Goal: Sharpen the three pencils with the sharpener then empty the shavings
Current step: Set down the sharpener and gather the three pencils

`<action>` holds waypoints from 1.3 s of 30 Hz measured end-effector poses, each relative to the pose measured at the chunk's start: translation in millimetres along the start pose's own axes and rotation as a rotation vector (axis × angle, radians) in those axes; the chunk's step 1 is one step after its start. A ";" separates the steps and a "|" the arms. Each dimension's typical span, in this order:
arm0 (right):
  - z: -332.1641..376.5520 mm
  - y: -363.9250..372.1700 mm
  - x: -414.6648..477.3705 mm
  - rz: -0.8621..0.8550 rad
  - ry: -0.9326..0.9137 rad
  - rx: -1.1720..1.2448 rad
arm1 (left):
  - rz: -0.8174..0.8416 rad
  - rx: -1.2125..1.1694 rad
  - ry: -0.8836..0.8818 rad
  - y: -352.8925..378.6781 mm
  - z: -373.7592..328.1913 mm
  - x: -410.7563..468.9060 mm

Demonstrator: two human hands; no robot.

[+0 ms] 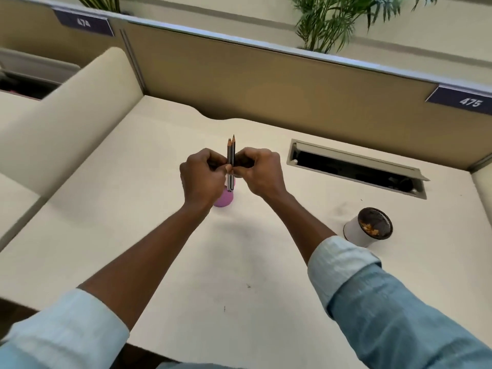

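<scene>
**Pencils bunched between my two hands**

Head view: my left hand [202,177] and my right hand [259,171] meet above the cream desk top [159,235]. The fingers of both are curled, pinching a bundle of dark grey wooden pencils [231,153] with the sharpened tips pointing away from me. Two tips show plainly; a third may sit behind them. Just under my left hand lies a round pink plastic object [223,199], probably the sharpener. Well to the right stands a white cup [356,233] with brown shavings inside, near a recessed cable slot [356,169].
</scene>
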State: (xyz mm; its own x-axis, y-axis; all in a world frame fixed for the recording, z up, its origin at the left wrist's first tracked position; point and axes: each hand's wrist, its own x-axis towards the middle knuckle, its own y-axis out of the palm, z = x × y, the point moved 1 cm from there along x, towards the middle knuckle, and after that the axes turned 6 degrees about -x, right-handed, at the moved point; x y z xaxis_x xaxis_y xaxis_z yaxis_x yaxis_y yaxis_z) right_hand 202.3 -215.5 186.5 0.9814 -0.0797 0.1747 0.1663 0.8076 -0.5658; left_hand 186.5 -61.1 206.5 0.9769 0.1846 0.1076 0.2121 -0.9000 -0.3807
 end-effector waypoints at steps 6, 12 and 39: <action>-0.9 29.4 35.9 0.039 -0.010 -0.052 | -0.035 0.081 -0.056 -3.1 18.4 36.6; -17.8 56.1 43.4 0.097 0.060 -0.274 | -0.008 0.126 -0.162 7.2 45.7 51.5; -37.8 73.8 12.9 0.082 0.119 -0.455 | 0.006 0.309 -0.424 32.0 67.2 52.8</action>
State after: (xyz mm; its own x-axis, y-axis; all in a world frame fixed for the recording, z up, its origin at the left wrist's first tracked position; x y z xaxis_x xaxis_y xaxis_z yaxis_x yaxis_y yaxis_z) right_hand 230.8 -178.9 116.5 0.9928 -0.1143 0.0361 0.0868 0.4780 -0.8741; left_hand 246.7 -53.7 138.2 0.8896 0.3809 -0.2521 0.1417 -0.7548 -0.6405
